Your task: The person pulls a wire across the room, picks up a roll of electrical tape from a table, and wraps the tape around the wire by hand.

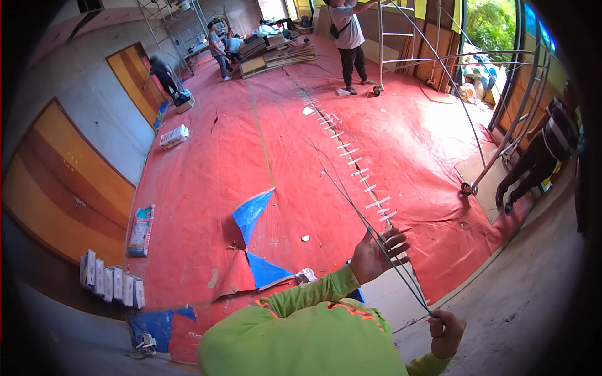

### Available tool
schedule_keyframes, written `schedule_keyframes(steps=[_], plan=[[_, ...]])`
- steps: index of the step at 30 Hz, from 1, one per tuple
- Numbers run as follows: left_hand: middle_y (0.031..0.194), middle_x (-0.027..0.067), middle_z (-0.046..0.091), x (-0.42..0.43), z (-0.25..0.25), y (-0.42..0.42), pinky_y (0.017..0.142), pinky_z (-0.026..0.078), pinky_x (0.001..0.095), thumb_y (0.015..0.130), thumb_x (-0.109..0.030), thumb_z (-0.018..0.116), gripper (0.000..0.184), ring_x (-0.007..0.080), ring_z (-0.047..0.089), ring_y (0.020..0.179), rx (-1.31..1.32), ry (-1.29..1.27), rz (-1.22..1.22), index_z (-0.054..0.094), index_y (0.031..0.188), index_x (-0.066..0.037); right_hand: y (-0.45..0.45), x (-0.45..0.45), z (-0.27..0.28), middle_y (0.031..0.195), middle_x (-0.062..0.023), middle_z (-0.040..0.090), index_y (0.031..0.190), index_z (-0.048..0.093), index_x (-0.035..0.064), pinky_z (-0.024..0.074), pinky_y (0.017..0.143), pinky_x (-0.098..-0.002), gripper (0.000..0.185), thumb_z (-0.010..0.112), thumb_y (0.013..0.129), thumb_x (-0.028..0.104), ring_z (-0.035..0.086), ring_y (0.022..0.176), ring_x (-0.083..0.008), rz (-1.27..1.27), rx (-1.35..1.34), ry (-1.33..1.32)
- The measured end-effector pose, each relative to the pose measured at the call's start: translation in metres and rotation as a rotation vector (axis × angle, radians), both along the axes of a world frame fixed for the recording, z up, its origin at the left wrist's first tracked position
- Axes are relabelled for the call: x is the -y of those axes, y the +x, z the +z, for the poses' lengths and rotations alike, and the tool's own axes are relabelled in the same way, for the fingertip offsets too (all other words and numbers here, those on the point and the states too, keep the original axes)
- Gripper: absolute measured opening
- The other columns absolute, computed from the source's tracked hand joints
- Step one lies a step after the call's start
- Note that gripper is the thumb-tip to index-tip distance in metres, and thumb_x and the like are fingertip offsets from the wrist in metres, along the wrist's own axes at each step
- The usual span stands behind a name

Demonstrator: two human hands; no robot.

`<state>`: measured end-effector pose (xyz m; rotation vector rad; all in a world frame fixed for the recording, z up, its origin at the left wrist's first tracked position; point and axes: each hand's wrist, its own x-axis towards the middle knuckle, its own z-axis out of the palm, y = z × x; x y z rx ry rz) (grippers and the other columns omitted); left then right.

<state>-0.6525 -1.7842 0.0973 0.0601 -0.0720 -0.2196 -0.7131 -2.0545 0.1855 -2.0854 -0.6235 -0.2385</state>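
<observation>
Green cord (pixel 427 306) is stretching over the red sheeting (pixel 301 207), running past my spread left fingers (pixel 394 240) into my pinching right fingers (pixel 438 322), its strands risking tangling if my pull is slackening

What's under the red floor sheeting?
Where the red floor sheeting gapes, blue material shows; whether that is a separate layer or the sheeting's own underside, I can't tell. Whatever lies beneath the flat stretches is covered.
</observation>
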Motion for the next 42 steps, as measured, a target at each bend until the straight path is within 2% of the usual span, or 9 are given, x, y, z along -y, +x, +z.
schedule_keyframes(steps=[4, 7, 8, 12, 17, 29, 32, 36, 42], plan=[[0.104, 0.0077, 0.059, -0.002, 0.002, -0.003, 0.099, 0.038, 0.0501, 0.089, -0.056, 0.042, 0.061, 0.026, 0.056, 0.098, -0.124, -0.019, 0.085, 0.046, 0.122, -0.005, 0.012, -0.01, 0.007, 0.061, -0.0098, 0.06, 0.073, 0.06, 0.0011, 0.0454, 0.051, -0.0298, 0.009, 0.069, 0.07, 0.002, 0.061, 0.054, -0.0212, -0.008, -0.04, -0.037], [0.094, 0.0055, 0.058, -0.01, -0.01, 0.006, 0.094, 0.041, 0.0473, 0.09, -0.052, 0.044, 0.054, 0.0234, 0.056, 0.091, -0.196, 0.097, 0.239, 0.048, 0.116, -0.005, 0.026, -0.012, -0.01, 0.062, -0.0102, 0.061, 0.075, 0.062, 0.001, 0.0455, 0.051, -0.0295, 0.008, 0.069, 0.07, 0.001, 0.06, 0.053, -0.0211, 0.118, -0.089, -0.03], [0.079, 0.002, 0.05, -0.01, 0.003, 0.01, 0.08, 0.046, 0.039, 0.094, -0.043, 0.044, 0.042, 0.0177, 0.052, 0.074, -0.349, 0.15, 0.335, 0.049, 0.11, -0.004, 0.028, -0.014, -0.003, 0.063, -0.0099, 0.061, 0.076, 0.063, 0.0018, 0.046, 0.052, -0.031, 0.01, 0.07, 0.069, 0.002, 0.061, 0.056, -0.0225, 0.148, -0.178, -0.08], [0.066, -0.0015, 0.037, -0.035, -0.02, 0.031, 0.054, 0.035, 0.0263, 0.098, -0.028, 0.038, 0.026, 0.0098, 0.034, 0.054, -0.462, 0.141, 0.454, 0.049, 0.101, -0.004, 0.041, -0.006, -0.013, 0.061, -0.0073, 0.06, 0.08, 0.064, 0.0036, 0.0457, 0.065, -0.0344, 0.013, 0.071, 0.069, 0.004, 0.06, 0.058, -0.0219, 0.311, -0.083, -0.084], [0.063, -0.0025, 0.032, -0.053, -0.041, 0.054, 0.045, 0.028, 0.0253, 0.099, -0.026, 0.035, 0.024, 0.0089, 0.026, 0.046, -0.509, 0.151, 0.542, 0.048, 0.094, -0.006, 0.041, 0.022, 0.001, 0.058, -0.0037, 0.055, 0.082, 0.064, 0.0054, 0.0412, 0.079, -0.0363, 0.014, 0.071, 0.069, 0.006, 0.054, 0.054, -0.0205, 0.333, -0.075, -0.157], [0.059, -0.0035, 0.031, -0.096, -0.066, 0.105, 0.04, 0.024, 0.024, 0.099, -0.029, 0.033, 0.027, 0.0079, 0.024, 0.043, -0.477, 0.141, 0.594, 0.047, 0.093, -0.007, 0.006, 0.098, 0.004, 0.065, -0.0056, 0.054, 0.083, 0.06, 0.0029, 0.041, 0.063, -0.0287, 0.017, 0.066, 0.066, 0.003, 0.05, 0.056, -0.0167, -0.016, 0.107, 0.04], [0.06, -0.0032, 0.032, -0.105, -0.061, 0.117, 0.039, 0.023, 0.0235, 0.099, -0.031, 0.033, 0.028, 0.0079, 0.024, 0.043, -0.454, 0.146, 0.617, 0.047, 0.092, -0.007, -0.015, 0.131, 0.013, 0.09, -0.0057, 0.068, 0.09, 0.067, 0.0074, 0.0562, 0.07, -0.0306, 0.036, 0.061, 0.085, 0.043, 0.067, 0.082, -0.0266, -0.191, -0.012, -0.228], [0.06, -0.0024, 0.032, -0.149, -0.065, 0.141, 0.037, 0.021, 0.0229, 0.099, -0.031, 0.034, 0.029, 0.0076, 0.024, 0.044, -0.287, 0.131, 0.649, 0.049, 0.092, -0.007, -0.037, 0.143, -0.007, 0.086, -0.0057, 0.067, 0.084, 0.066, 0.0099, 0.0535, 0.064, -0.0324, 0.052, 0.049, 0.085, 0.059, 0.065, 0.071, -0.0204, -0.554, 0.376, -0.332], [0.065, 0.0001, 0.041, -0.216, -0.035, 0.157, 0.037, 0.026, 0.0223, 0.099, -0.031, 0.033, 0.031, 0.0087, 0.031, 0.047, -0.308, 0.238, 0.713, 0.049, 0.092, -0.006, -0.052, 0.146, 0.018, 0.08, -0.0046, 0.064, 0.083, 0.064, 0.0104, 0.0515, 0.059, -0.0304, 0.063, 0.054, 0.072, 0.071, 0.06, 0.062, -0.0192, -0.751, 0.461, -0.429]])
